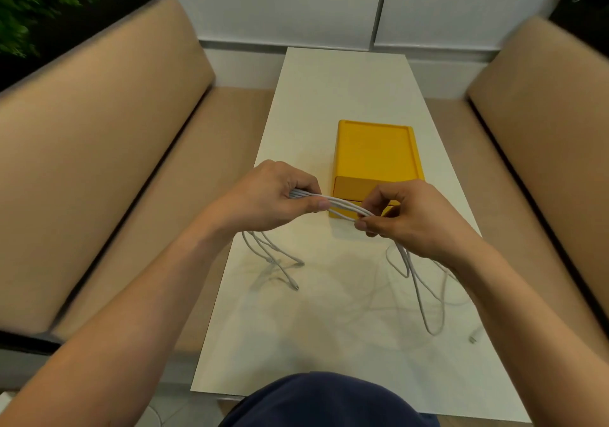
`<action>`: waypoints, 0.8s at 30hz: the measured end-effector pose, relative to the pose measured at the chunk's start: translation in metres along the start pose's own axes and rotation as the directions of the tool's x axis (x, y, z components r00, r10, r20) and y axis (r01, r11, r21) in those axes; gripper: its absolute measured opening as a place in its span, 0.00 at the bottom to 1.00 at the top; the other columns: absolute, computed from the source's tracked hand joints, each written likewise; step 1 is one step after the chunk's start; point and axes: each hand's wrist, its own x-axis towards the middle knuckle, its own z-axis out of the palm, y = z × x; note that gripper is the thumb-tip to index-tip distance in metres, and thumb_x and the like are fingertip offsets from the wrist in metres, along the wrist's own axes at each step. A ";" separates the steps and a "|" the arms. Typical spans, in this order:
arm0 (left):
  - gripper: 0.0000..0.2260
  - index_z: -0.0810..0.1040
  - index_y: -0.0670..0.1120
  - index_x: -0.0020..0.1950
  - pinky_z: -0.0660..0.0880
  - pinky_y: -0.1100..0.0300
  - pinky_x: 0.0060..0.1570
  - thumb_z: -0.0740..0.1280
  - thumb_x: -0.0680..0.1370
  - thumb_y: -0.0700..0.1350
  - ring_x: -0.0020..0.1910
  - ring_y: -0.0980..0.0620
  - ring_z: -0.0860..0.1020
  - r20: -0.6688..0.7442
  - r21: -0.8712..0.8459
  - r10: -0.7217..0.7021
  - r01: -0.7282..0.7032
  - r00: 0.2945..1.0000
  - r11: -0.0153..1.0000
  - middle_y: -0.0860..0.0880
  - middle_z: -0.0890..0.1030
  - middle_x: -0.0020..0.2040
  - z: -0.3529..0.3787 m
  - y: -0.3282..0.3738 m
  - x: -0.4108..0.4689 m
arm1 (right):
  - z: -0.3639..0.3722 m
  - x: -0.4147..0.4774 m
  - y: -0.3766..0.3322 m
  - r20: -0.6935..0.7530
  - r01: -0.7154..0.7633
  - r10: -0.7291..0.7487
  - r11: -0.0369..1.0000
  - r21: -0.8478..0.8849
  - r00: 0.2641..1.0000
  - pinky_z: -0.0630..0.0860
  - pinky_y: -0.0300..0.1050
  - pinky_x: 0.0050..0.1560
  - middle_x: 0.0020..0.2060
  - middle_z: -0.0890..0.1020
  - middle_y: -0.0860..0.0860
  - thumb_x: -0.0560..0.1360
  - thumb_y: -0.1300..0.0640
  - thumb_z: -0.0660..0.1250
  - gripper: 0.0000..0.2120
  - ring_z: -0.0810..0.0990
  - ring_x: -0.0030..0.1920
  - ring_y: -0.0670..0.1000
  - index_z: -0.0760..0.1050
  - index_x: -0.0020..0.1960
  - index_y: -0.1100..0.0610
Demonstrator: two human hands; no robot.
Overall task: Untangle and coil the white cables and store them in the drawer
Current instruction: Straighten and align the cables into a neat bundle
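Several strands of white cables stretch in a bundle between my two hands, raised above the white table. My left hand grips one end of the bundle, fingers curled round it. My right hand pinches the other end between thumb and fingers. Loose loops hang from both hands down to the tabletop, with plug ends lying at the left and at the right. Right behind the hands stands a yellow drawer box; its front drawers look closed, partly hidden by my right hand.
Tan cushioned benches flank the narrow table, the left bench and the right bench. A white wall panel closes the far end. Green plants sit behind both benches. My knee in dark blue cloth shows at the table's near edge.
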 end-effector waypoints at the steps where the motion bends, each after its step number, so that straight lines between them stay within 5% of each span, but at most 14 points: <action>1: 0.09 0.80 0.60 0.39 0.61 0.63 0.29 0.70 0.79 0.57 0.29 0.56 0.69 0.002 0.000 0.001 -0.001 1.000 1.000 0.60 0.74 0.28 -0.001 -0.001 -0.001 | -0.001 0.000 0.000 0.021 0.000 0.000 1.000 0.006 1.000 0.81 0.48 0.43 0.36 0.85 0.43 0.73 0.52 0.78 0.04 0.84 0.36 0.45 0.84 0.44 0.48; 5: 0.09 0.80 0.60 0.39 0.61 0.64 0.29 0.70 0.79 0.57 0.28 0.57 0.68 0.020 -0.027 0.004 -0.004 1.000 1.000 0.60 0.74 0.27 -0.002 0.000 -0.003 | -0.007 -0.001 0.000 0.161 -0.005 0.008 1.000 -0.021 0.987 0.78 0.44 0.39 0.36 0.84 0.43 0.77 0.50 0.75 0.03 0.81 0.33 0.42 0.86 0.49 0.47; 10: 0.09 0.82 0.56 0.41 0.61 0.65 0.29 0.70 0.79 0.56 0.28 0.57 0.68 0.034 -0.049 0.018 -0.016 0.999 0.999 0.60 0.74 0.27 -0.005 -0.001 -0.007 | -0.023 -0.008 0.001 0.172 0.052 -0.048 0.999 -0.015 0.984 0.70 0.42 0.38 0.32 0.82 0.42 0.79 0.49 0.72 0.06 0.77 0.32 0.42 0.87 0.46 0.45; 15: 0.09 0.83 0.53 0.42 0.62 0.65 0.31 0.70 0.80 0.54 0.29 0.57 0.69 0.014 -0.082 0.050 -0.049 0.999 0.995 0.60 0.74 0.27 -0.011 0.003 -0.005 | -0.031 -0.008 -0.004 0.113 0.093 -0.099 0.994 0.059 0.989 0.74 0.60 0.45 0.40 0.86 0.52 0.77 0.45 0.72 0.08 0.76 0.44 0.66 0.87 0.44 0.46; 18: 0.07 0.83 0.55 0.45 0.62 0.64 0.32 0.69 0.81 0.53 0.31 0.58 0.68 0.021 -0.105 0.045 -0.042 0.999 0.994 0.60 0.74 0.29 -0.013 0.006 -0.002 | -0.039 -0.007 -0.009 0.078 0.089 -0.092 0.995 0.048 0.993 0.65 0.50 0.37 0.33 0.80 0.57 0.78 0.45 0.71 0.12 0.68 0.32 0.54 0.85 0.41 0.51; 20: 0.07 0.84 0.54 0.49 0.62 0.65 0.33 0.68 0.82 0.52 0.31 0.58 0.68 0.044 -0.101 0.045 -0.041 0.998 0.994 0.60 0.74 0.29 -0.016 0.009 -0.002 | -0.041 -0.007 -0.011 0.063 0.061 -0.064 0.997 0.052 0.996 0.63 0.45 0.34 0.28 0.75 0.50 0.79 0.45 0.70 0.12 0.66 0.29 0.47 0.84 0.42 0.51; 24: 0.10 0.84 0.53 0.43 0.60 0.65 0.32 0.68 0.82 0.52 0.30 0.57 0.65 0.076 -0.137 0.058 -0.047 0.995 0.989 0.58 0.69 0.27 -0.019 0.012 -0.005 | -0.032 -0.004 -0.016 0.054 0.084 -0.074 0.974 -0.209 0.996 0.61 0.36 0.27 0.24 0.73 0.42 0.82 0.45 0.65 0.14 0.68 0.26 0.44 0.82 0.43 0.50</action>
